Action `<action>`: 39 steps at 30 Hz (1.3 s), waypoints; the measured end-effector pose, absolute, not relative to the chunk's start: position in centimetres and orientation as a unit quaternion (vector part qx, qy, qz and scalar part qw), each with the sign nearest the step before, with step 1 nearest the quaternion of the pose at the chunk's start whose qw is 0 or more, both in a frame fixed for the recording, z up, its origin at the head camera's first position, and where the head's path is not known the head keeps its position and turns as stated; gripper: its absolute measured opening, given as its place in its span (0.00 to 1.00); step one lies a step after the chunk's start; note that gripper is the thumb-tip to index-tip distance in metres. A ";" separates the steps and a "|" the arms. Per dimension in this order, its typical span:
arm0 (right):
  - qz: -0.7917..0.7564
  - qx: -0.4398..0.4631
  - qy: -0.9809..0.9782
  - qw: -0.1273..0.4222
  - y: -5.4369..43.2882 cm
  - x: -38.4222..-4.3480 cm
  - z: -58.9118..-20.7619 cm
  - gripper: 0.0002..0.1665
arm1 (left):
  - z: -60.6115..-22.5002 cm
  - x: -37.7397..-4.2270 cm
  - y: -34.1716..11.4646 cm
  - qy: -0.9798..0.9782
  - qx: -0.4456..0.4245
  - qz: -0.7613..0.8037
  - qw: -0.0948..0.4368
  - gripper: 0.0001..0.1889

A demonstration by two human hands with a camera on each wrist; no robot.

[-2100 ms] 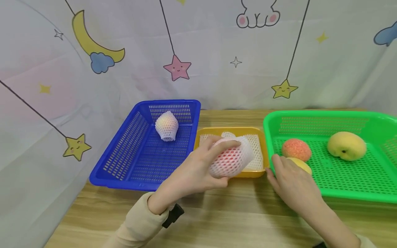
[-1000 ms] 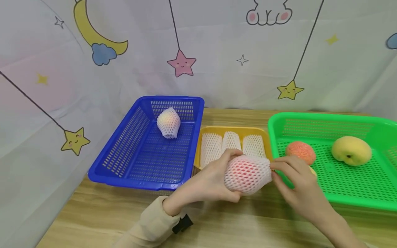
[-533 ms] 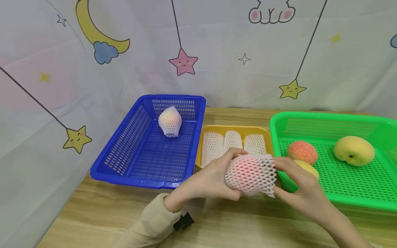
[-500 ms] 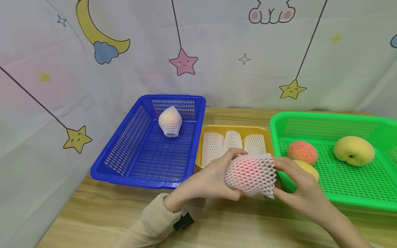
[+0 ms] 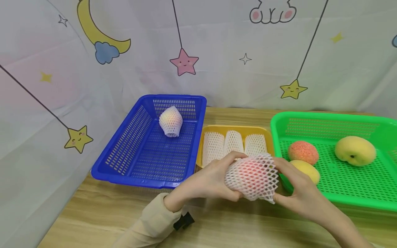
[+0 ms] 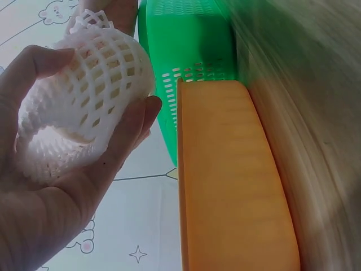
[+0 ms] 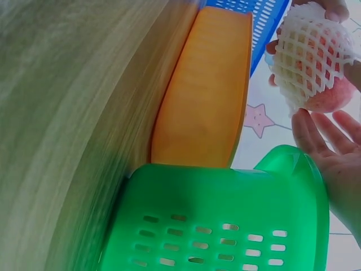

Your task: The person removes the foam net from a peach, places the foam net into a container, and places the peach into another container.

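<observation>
A pinkish-red fruit, peach-like, sits inside a white foam net (image 5: 252,176) above the table's middle. My left hand (image 5: 214,179) grips the net's left end, thumb below and fingers above. At the other end, my right hand (image 5: 299,187) holds the flared edge between thumb and fingers. In the right wrist view, the fruit's bare pink end (image 7: 331,97) shows past the net, facing the right palm. The left wrist view shows the net's other opening (image 6: 53,144) close to the left palm. Behind the hands, a yellow tray (image 5: 245,130) bears several spare foam nets (image 5: 233,142).
On the left stands a blue basket (image 5: 149,184) with one netted fruit (image 5: 171,121) in it. The green basket (image 5: 353,201) on the right contains a red fruit (image 5: 303,152), a yellow fruit (image 5: 305,171) and a larger yellow one (image 5: 355,151). A printed curtain (image 5: 217,86) hangs behind.
Left hand has brought the netted fruit right and down from over the tray. Right hand has left the green basket's rim and taken the net's right edge, which has spread wider.
</observation>
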State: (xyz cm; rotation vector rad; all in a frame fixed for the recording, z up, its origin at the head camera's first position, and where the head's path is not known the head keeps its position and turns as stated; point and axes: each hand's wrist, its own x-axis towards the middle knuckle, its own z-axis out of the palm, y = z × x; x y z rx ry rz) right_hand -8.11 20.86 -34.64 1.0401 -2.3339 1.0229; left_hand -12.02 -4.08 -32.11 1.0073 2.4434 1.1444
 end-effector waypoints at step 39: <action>0.314 0.364 -0.858 0.182 22.6 -8.2 -33.5 0.51 | -31.6 -12.2 -4.7 0.865 0.365 0.331 0.095 0.08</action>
